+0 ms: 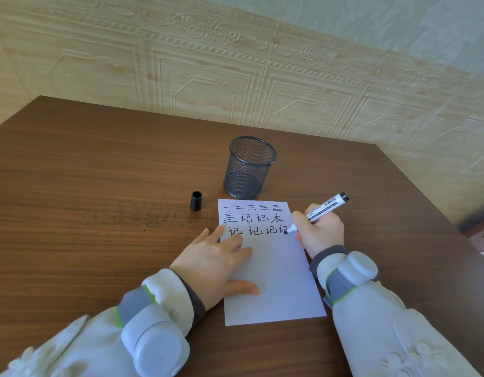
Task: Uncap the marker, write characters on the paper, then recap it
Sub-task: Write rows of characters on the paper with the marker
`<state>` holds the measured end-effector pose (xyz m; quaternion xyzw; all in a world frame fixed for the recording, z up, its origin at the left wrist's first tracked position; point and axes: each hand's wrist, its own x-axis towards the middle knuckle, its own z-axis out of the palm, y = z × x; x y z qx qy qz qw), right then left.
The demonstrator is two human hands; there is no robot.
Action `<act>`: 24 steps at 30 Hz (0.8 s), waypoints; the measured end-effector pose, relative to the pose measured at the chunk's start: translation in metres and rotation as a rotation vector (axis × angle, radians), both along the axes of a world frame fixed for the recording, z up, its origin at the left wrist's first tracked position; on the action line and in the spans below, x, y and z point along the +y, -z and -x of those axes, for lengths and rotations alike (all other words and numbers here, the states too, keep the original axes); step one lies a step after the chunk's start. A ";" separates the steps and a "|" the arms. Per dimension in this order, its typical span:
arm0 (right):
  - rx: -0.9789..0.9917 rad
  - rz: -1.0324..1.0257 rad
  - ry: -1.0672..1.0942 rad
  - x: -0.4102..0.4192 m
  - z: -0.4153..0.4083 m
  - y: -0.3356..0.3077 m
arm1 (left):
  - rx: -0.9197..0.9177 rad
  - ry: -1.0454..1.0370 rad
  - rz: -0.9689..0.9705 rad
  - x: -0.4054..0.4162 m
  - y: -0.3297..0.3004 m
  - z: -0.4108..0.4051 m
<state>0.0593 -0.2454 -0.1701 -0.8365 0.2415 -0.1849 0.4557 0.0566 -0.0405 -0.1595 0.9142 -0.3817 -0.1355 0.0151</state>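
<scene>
While the marker tip rests on the sheet, the scene reads left to right as follows. Left sleeve, pale, with a grey wrist device (153, 341) strapped on. Left hand (219, 265) lies flat with fingers spread, palm and fingertips pressing the left edge of the paper (273, 281), thumb stretched across the lower part of the sheet. Cap (196, 201), black, stands upright on the bare table (85, 186), just left of the paper's top corner and apart from it. Mesh pen cup (250, 167), dark metal, stands upright behind the paper's top edge, very close to it; whether they touch, cannot tell. Paper carries three rows of black characters; the third row ends at the right edge. Marker (321, 209), white barrel with black end, slants up and to the right, its tip touching the paper at the end of that third row. Right hand (321, 231) grips the marker, fingers curled round the lower barrel. Second wrist device (355, 270) sits on the right sleeve.
</scene>
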 end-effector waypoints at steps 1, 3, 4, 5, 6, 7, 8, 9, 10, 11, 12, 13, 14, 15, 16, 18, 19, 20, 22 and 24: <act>-0.003 0.002 0.024 -0.001 -0.001 0.001 | 0.001 0.003 -0.003 0.000 0.000 0.000; -0.007 0.010 0.073 -0.003 -0.002 0.002 | 0.005 0.004 -0.006 0.000 0.001 0.000; -0.007 0.013 0.085 -0.004 -0.002 0.002 | 0.004 0.003 -0.005 0.000 0.000 0.000; -0.005 0.014 0.087 -0.003 -0.003 0.002 | 0.001 0.002 -0.008 0.001 0.001 0.000; -0.004 0.016 0.088 -0.004 -0.003 0.002 | -0.003 0.002 -0.010 0.001 0.001 0.000; -0.002 0.017 0.088 -0.004 -0.003 0.001 | -0.005 0.003 -0.007 0.001 0.001 0.000; 0.000 0.018 0.088 -0.003 -0.003 0.001 | -0.006 0.006 -0.007 0.001 0.002 0.000; 0.004 0.020 0.089 -0.003 -0.003 0.001 | -0.009 0.010 -0.004 0.001 0.003 -0.001; 0.006 0.019 0.088 -0.003 -0.002 0.001 | -0.017 0.014 0.003 0.001 0.004 -0.001; 0.007 0.015 0.084 -0.002 -0.002 0.001 | -0.027 0.021 0.011 0.001 0.005 -0.001; 0.002 0.008 0.075 -0.001 -0.002 0.000 | -0.030 0.020 0.009 0.002 0.005 -0.001; -0.013 -0.002 0.071 -0.001 0.000 -0.001 | -0.028 0.019 0.003 0.001 0.005 -0.001; -0.041 -0.020 0.078 -0.001 0.000 -0.002 | -0.024 0.015 -0.002 0.001 0.004 -0.001; -0.075 -0.042 0.105 -0.002 0.000 -0.003 | -0.016 0.008 0.001 0.001 0.004 0.000; -0.108 -0.060 0.140 -0.003 0.000 -0.004 | -0.009 0.005 0.005 0.001 0.003 0.000; -0.142 -0.086 0.190 -0.005 0.001 -0.005 | -0.010 0.009 0.006 0.001 0.003 0.000; -0.141 -0.088 0.194 -0.005 0.000 -0.005 | -0.020 0.013 0.018 0.001 0.004 -0.001; -0.132 -0.081 0.193 -0.005 0.000 -0.005 | -0.027 0.018 0.027 0.002 0.005 -0.001; -0.104 -0.067 0.198 -0.004 -0.001 -0.005 | -0.036 0.024 0.022 0.002 0.005 -0.001; -0.080 -0.065 0.197 -0.005 -0.001 -0.004 | -0.042 0.023 0.018 0.002 0.006 -0.002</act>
